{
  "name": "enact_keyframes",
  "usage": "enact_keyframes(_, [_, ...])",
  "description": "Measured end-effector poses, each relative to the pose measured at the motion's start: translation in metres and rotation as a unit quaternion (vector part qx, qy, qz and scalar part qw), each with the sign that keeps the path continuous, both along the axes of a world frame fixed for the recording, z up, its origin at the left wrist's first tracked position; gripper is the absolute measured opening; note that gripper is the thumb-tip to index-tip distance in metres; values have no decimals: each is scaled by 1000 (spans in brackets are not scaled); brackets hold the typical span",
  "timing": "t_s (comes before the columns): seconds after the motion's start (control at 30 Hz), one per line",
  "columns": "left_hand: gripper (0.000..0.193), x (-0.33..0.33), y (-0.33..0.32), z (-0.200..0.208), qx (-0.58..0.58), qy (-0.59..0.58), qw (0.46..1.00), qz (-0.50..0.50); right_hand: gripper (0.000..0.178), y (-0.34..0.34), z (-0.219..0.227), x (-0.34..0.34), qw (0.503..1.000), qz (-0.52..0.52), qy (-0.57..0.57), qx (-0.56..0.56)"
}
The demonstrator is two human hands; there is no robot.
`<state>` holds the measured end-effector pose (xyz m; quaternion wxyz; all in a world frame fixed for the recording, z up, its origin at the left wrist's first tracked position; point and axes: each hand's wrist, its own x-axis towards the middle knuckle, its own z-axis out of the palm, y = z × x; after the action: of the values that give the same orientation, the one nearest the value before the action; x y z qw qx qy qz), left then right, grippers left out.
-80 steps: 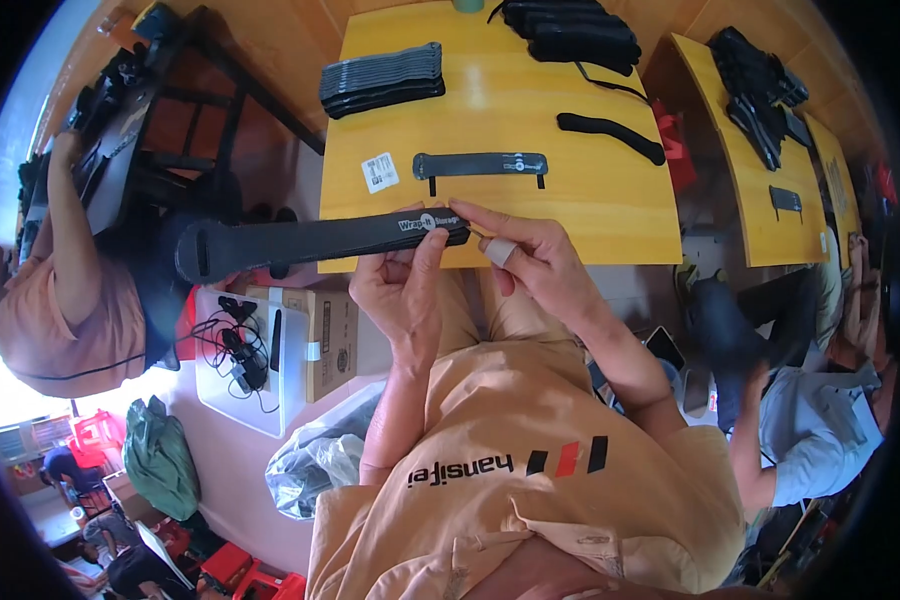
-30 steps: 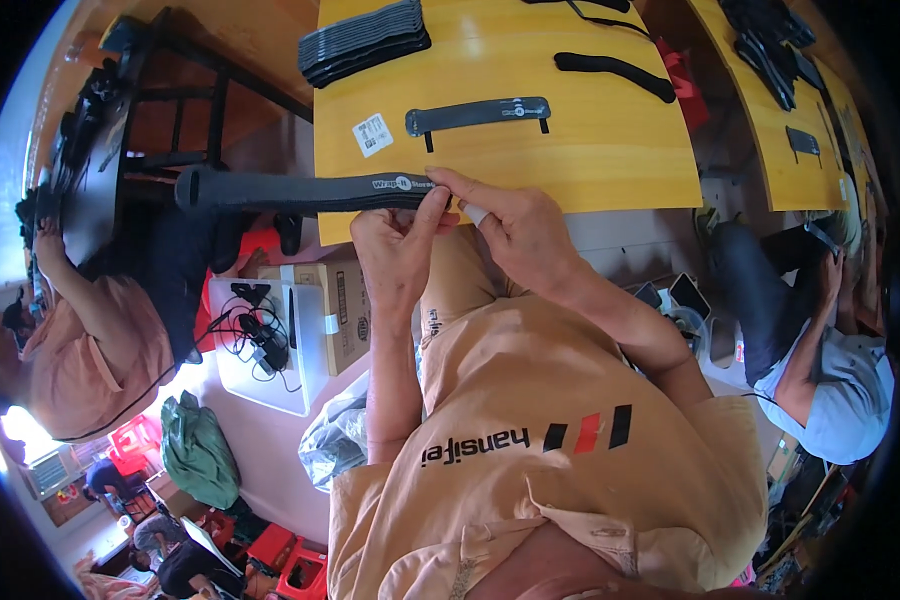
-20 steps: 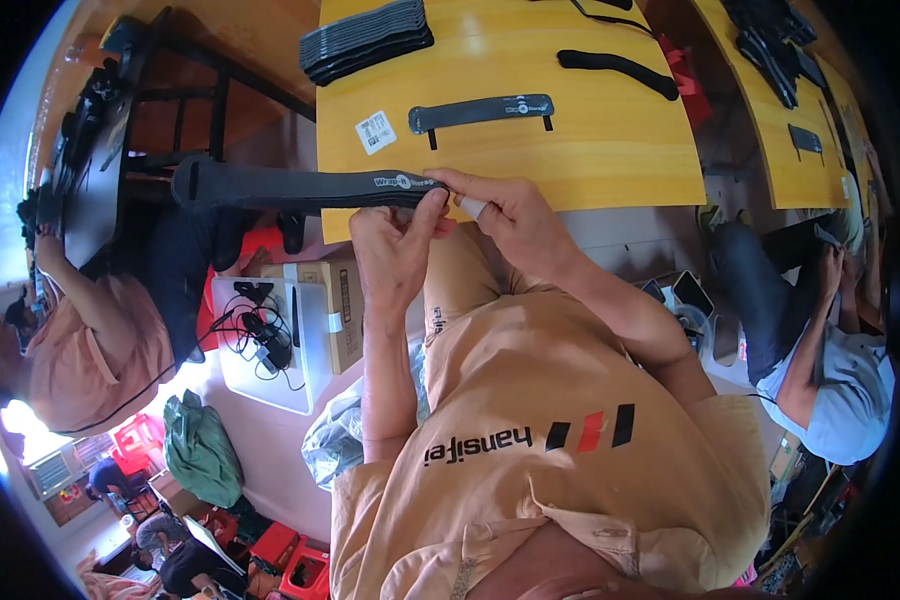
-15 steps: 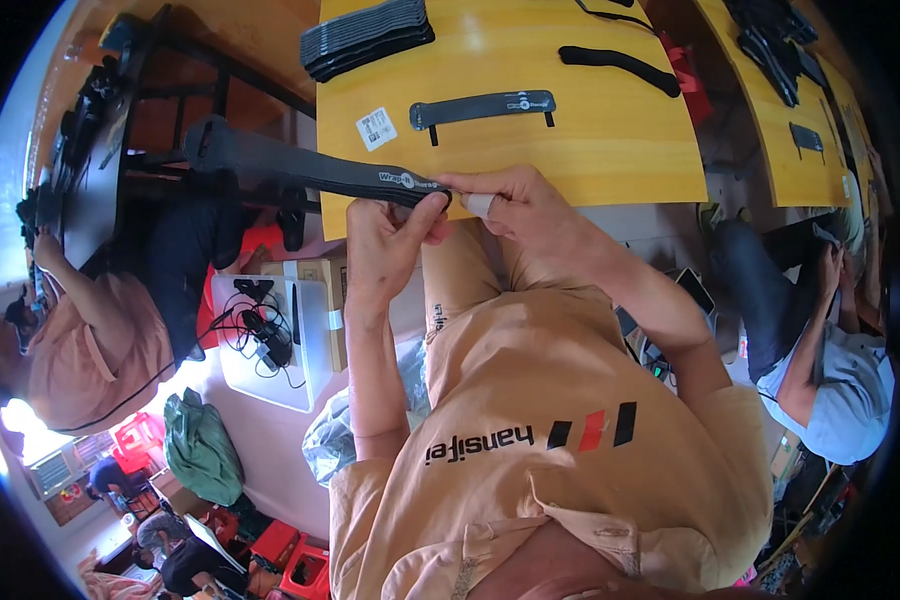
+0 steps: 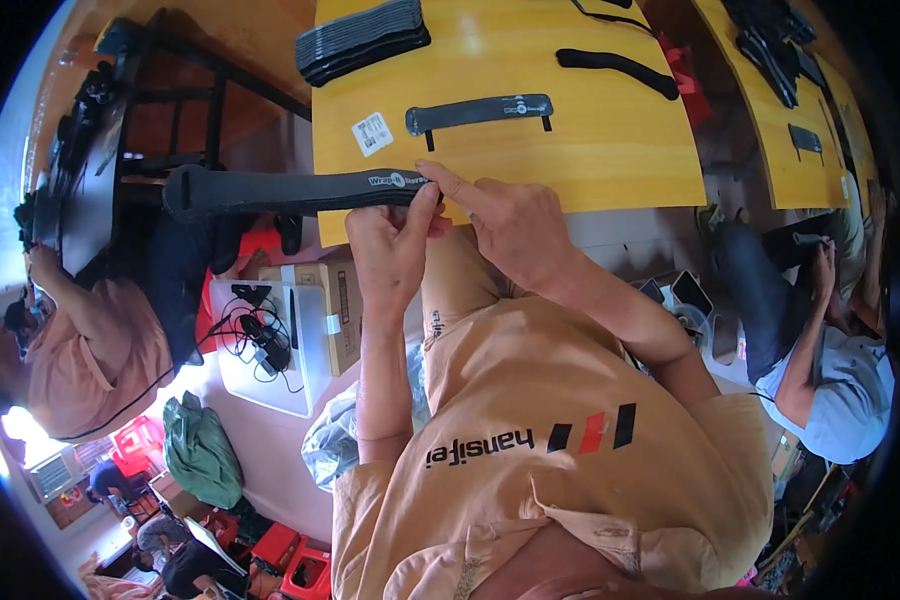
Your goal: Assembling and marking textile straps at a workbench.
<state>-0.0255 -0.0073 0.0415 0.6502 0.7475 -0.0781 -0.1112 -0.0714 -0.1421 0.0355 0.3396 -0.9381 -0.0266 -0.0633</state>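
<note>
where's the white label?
Head view, left of centre: the white label lies on the yellow table, left of the grey strap and, in the image, above the strap bundle in the left hand.

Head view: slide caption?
Left hand grips stacked long, flat dark-grey straps; right hand at their printed end, before a yellow wooden table.

Yellow tabletop [image 5: 610,165]: stack of dark straps [image 5: 362,42] far left, white label [image 5: 372,134] left, grey strap [image 5: 470,113] across middle, bent black strip [image 5: 615,70] far right.

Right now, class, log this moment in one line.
left hand: holds strap stack; right hand: at stack's right end; yellow table: white label
</note>
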Motion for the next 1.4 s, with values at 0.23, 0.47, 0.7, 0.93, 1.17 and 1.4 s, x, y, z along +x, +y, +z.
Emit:
enact_keyframes(0.23, [11,5,9,-2,57,14,996,-73,48,-19,-35,13,948,72,6,310])
enact_keyframes(0.47, [11,12,20,6,51,97,981,-162,33,-41,-11,14,774,148,283,547])
enact_keyframes(0.7, [16,15,23,2,13,130,973,-191,37,-49,-21,8,682,150,368,614])
enact_keyframes(0.93, [21,15,14,-11,-52,176,977,-113,36,-32,-28,0,854,115,147,486])
enact_keyframes(1.17, [19,11,18,-7,-48,225,964,-133,15,-46,-16,-8,917,100,79,377])
enact_keyframes(1.4, [18,-12,10,13,33,273,946,-173,11,-41,-13,-15,910,241,98,324])
